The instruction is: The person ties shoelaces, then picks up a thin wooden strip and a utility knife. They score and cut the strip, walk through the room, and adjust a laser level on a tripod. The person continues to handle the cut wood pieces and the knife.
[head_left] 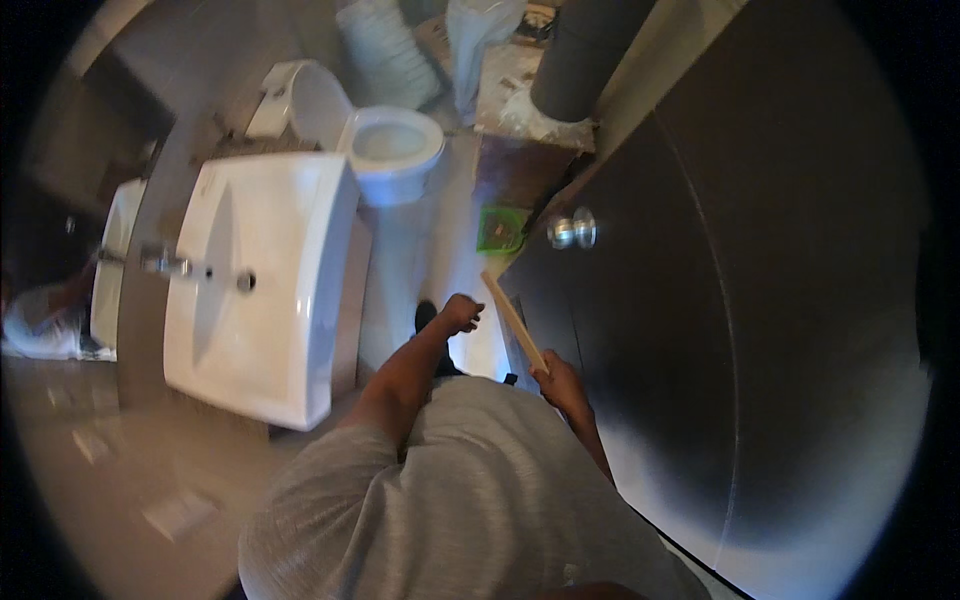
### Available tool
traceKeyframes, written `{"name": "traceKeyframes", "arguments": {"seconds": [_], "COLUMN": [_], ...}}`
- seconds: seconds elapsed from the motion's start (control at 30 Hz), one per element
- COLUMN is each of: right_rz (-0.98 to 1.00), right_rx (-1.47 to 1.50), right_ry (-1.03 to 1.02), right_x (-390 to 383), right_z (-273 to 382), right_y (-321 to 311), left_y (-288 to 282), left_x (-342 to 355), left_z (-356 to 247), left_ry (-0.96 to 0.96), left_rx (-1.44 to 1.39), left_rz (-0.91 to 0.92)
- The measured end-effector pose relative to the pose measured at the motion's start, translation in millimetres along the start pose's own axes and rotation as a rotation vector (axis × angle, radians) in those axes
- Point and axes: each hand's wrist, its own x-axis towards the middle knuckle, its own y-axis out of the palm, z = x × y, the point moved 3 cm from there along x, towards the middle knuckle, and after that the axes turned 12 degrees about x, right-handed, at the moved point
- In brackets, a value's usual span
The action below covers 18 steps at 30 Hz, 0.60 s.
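Note:
My right hand (562,383) is closed round the near end of a thin, pale wooden strip (515,318). The strip slants forward and to the left, its far end in the air beside the dark door (650,290). To the left of the strip, my left hand (463,313) hangs in a loose fist above the floor, apart from the wood. Nothing shows between its curled fingers. A dark shoe (427,315) is partly visible beyond that wrist.
On the left are a white washbasin (265,280) with a metal tap (165,262) and a mirror. Ahead stand a toilet (398,180), white sacks (390,55) and a dusty box (525,165) bearing a grey cylinder (585,60). A green plastic item (500,230) lies near the door's round knob (572,230).

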Motion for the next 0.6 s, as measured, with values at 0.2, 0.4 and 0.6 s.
{"name": "traceKeyframes", "arguments": {"seconds": [0.2, 0.4, 0.6], "right_rz": [-0.102, -0.060, 0.082], "right_rx": [-0.201, -0.164, -0.306], "right_ry": [0.105, 0.285, 0.369], "right_x": [86, 112, 135], "right_z": [-2, -19, -59], "right_y": [9, 12, 9], "left_y": [-137, -200, -239], "left_x": [59, 98, 50], "left_z": [-51, -211, -514], "left_ry": [0.391, 0.245, 1.038], "left_rx": [0.437, -0.223, 0.233], "left_rz": [-0.133, -0.284, -0.618]}}
